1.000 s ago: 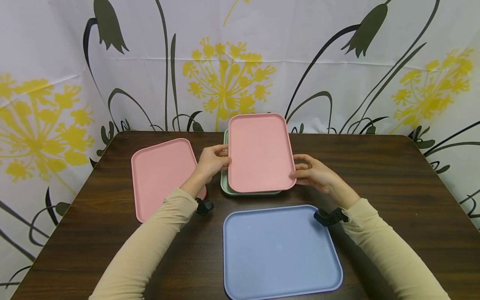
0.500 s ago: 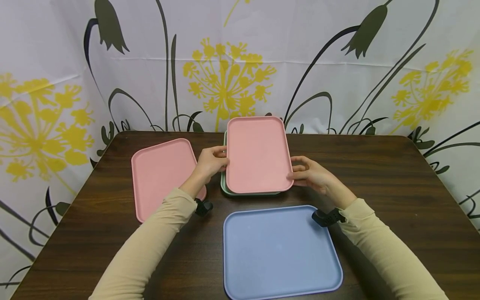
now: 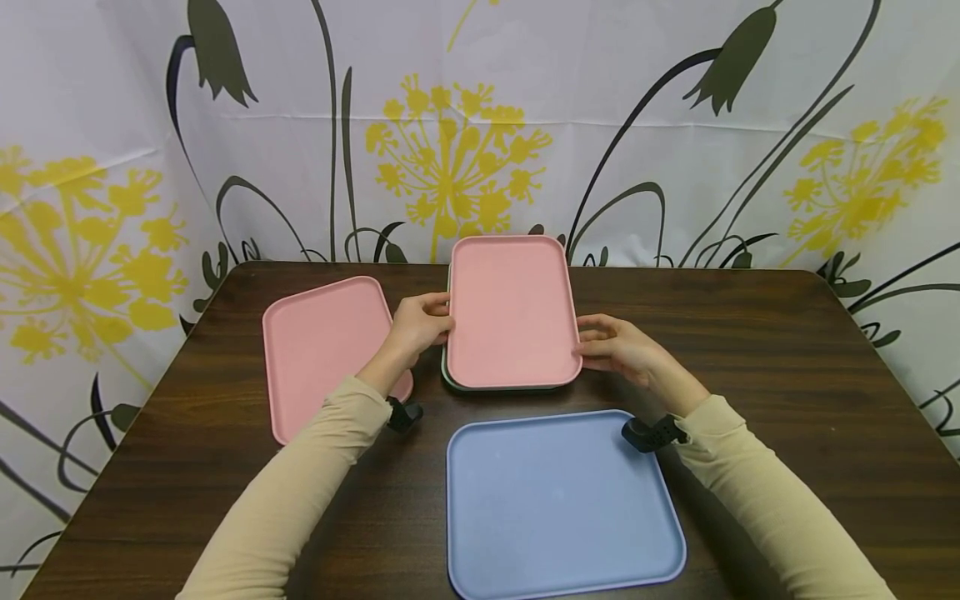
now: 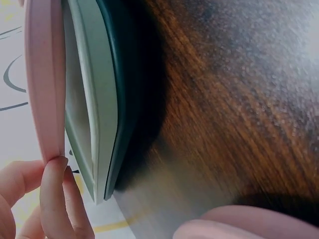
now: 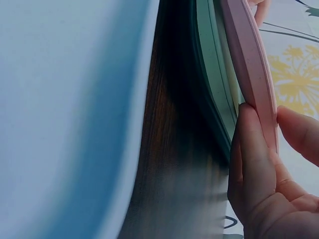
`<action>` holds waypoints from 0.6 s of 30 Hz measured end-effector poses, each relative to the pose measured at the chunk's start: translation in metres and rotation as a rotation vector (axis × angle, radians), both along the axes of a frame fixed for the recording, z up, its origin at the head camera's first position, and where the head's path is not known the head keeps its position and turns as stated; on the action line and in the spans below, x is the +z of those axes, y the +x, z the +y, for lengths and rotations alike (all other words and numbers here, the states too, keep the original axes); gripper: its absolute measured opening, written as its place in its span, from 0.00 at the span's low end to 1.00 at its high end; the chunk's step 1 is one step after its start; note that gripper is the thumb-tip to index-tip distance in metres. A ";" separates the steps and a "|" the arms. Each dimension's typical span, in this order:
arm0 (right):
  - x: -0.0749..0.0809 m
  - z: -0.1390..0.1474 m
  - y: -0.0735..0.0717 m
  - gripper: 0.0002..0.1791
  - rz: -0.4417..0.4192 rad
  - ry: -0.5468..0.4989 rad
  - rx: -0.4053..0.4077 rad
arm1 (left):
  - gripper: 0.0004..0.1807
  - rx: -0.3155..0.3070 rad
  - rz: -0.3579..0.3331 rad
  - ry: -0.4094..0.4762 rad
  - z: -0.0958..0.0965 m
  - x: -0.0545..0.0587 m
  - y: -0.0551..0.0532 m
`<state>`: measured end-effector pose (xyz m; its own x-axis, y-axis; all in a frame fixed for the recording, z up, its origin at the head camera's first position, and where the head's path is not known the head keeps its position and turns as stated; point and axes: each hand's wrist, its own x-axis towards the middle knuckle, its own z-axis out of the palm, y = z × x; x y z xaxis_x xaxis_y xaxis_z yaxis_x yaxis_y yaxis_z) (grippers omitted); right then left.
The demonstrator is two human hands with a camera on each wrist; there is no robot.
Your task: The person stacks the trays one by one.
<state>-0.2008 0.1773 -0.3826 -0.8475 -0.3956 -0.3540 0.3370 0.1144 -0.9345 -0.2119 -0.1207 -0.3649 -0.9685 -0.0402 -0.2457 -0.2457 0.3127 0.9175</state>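
A small pink tray (image 3: 513, 312) is held just above a pale green tray (image 4: 102, 109), almost covering it in the head view. Under the green one a dark teal layer (image 4: 122, 74) shows in the left wrist view; a gap separates pink from green there. My left hand (image 3: 417, 325) pinches the pink tray's left edge between thumb and fingers. On the opposite side my right hand (image 3: 626, 350) pinches the right edge, fingertips beneath the rim and thumb on top, as the right wrist view shows.
Another pink tray (image 3: 322, 354) lies at the left, partly under my left forearm. A larger blue tray (image 3: 562, 504) lies in front, near my right wrist. The dark wooden table (image 3: 780, 358) meets a flowered cloth (image 3: 600, 50) behind.
The held pink tray has moved slightly left and down, now covering more of the green tray. Both hands have travelled with it. The other pink tray and the blue tray stay put.
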 end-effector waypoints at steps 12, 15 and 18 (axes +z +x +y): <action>0.000 -0.004 -0.002 0.34 0.034 0.033 -0.013 | 0.28 -0.010 -0.012 -0.014 -0.001 0.001 0.000; 0.001 -0.006 -0.002 0.33 0.034 0.028 -0.022 | 0.28 -0.017 -0.020 -0.014 -0.002 0.001 0.000; 0.001 -0.007 -0.002 0.32 0.036 0.017 -0.031 | 0.28 -0.022 -0.028 -0.021 -0.003 0.001 0.000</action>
<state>-0.2028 0.1703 -0.3817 -0.8714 -0.3633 -0.3296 0.3071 0.1200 -0.9441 -0.2122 -0.1237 -0.3638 -0.9621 -0.0242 -0.2718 -0.2638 0.3373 0.9037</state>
